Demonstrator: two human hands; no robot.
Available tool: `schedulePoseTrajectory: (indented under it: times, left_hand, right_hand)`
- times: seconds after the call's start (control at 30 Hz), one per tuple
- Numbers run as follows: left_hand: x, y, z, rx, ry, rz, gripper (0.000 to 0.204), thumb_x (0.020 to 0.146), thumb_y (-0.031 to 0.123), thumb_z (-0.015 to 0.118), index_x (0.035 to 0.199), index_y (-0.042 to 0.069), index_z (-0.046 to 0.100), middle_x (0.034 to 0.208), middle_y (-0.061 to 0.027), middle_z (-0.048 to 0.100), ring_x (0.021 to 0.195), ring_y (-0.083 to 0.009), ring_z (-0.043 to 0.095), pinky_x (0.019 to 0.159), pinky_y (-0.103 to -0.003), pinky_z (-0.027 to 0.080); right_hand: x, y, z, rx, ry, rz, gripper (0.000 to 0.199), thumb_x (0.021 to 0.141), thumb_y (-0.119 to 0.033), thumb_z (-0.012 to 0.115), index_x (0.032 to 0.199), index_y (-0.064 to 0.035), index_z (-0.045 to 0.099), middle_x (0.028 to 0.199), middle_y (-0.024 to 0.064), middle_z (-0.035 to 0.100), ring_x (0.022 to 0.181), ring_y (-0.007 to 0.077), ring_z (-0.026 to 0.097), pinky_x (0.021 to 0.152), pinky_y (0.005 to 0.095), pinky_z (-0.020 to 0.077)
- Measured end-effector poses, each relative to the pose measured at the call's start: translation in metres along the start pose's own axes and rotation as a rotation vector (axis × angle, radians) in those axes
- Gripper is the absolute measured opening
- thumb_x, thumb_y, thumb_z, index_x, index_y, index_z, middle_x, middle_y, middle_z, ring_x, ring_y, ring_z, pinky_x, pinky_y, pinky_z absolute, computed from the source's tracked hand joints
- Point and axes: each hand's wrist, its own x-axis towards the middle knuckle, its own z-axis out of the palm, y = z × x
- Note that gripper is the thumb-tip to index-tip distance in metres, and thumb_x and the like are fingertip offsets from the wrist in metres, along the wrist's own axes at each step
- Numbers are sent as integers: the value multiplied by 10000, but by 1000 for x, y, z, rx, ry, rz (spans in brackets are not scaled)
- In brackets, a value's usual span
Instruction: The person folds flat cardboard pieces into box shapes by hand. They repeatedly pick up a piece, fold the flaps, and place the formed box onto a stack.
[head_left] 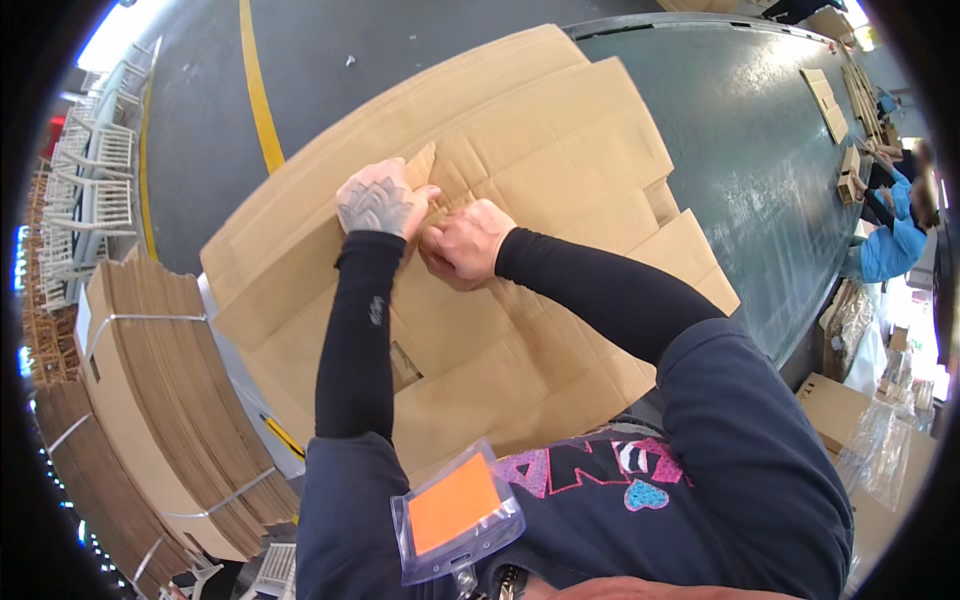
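Observation:
A large flattened cardboard box (580, 130) lies in front of me, creased across its middle, with cut slots along its folds. On its upper middle part, my left hand (385, 200) is closed around a small raised cardboard flap (424, 162), whose pointed tip sticks out past the fingers. Just to the right and a little nearer, my right hand (466, 243) is curled like a fist against the same bent cardboard. Its fingertips are tucked under, so the edge they grip is partly hidden. The two hands almost touch.
Strapped stacks of flat cardboard (160, 400) stand at the left, below white racks (100, 190). A green table surface (720, 130) extends to the right. Beyond it, a person in blue (893, 240) handles a small carton. Plastic-wrapped goods (880, 450) lie at lower right.

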Motion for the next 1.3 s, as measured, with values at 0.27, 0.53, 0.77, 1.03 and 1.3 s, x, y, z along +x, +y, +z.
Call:
schedulePoseTrajectory:
  times: [0.27,0.53,0.77,1.03,1.3]
  left_hand:
    - [-93,17,36,53,417,146,348,875,234,694,1134,32,580,1016,-138,617,1009,-314,597,936,-430,456]
    - [-59,11,34,104,484,176,364,879,408,682,911,57,588,884,-123,615,902,-305,616,802,-427,482]
    - [22,-52,32,36,160,213,678,905,679,525,1056,26,627,1094,-187,641,1103,-365,586,962,-487,470]
    - [59,-51,5,-76,-200,-5,1237,642,914,591,1308,-128,560,1294,-327,602,1239,-387,590,1033,-426,463]
    - [92,-62,-19,-216,-242,40,1318,526,913,692,1326,-127,558,1349,-305,579,1271,-370,573,1039,-403,456]
  right_hand:
    - [-8,-4,-8,29,-26,-101,162,708,-247,640,735,-89,615,708,122,656,707,338,678,594,451,549]
    - [1,3,-1,-6,-94,72,292,860,-367,606,777,-88,620,707,153,686,692,357,693,630,481,545]
    - [7,-9,-8,0,38,-42,266,897,-298,590,730,-90,600,661,116,663,619,322,670,565,454,521]
    - [0,-14,-13,-41,198,-10,263,902,-305,602,746,-92,606,695,107,675,672,309,687,569,441,531]
    - [-19,-41,2,-6,39,-163,293,940,-322,569,759,-93,602,698,109,675,683,306,698,579,444,542]
